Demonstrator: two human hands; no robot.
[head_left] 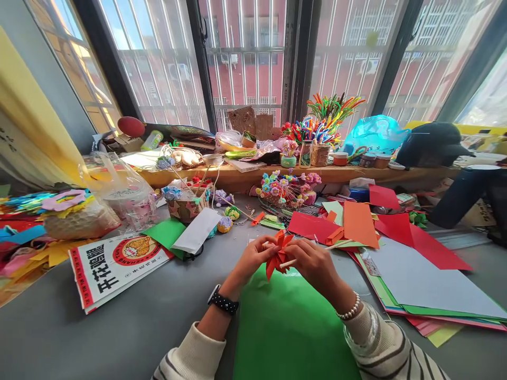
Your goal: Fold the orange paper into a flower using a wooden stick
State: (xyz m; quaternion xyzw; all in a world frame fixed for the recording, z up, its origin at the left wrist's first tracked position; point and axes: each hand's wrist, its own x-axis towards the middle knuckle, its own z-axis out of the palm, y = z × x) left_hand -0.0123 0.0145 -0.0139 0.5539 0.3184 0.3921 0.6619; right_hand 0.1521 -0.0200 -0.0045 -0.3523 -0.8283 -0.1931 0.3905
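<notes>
An orange-red paper flower (278,258) with pointed petals is held up in front of me, over a large green sheet (293,332). The thumb and fingers of my left hand (253,258) pinch its left side. From the other side, my right hand (312,262) closes on the flower's petals. A thin pale stick (288,263) also lies in the right hand, its tip pointing toward the flower. Fingers and petals hide part of the flower's middle and the exact grip on the stick.
Stacked colored paper (439,285) lies on the right, with red and orange pieces (359,224) behind. At left rest a printed paper bag (119,264) and a folded white paper (197,230). Small craft flowers (283,187) and jars of pipe cleaners (312,132) line the window side.
</notes>
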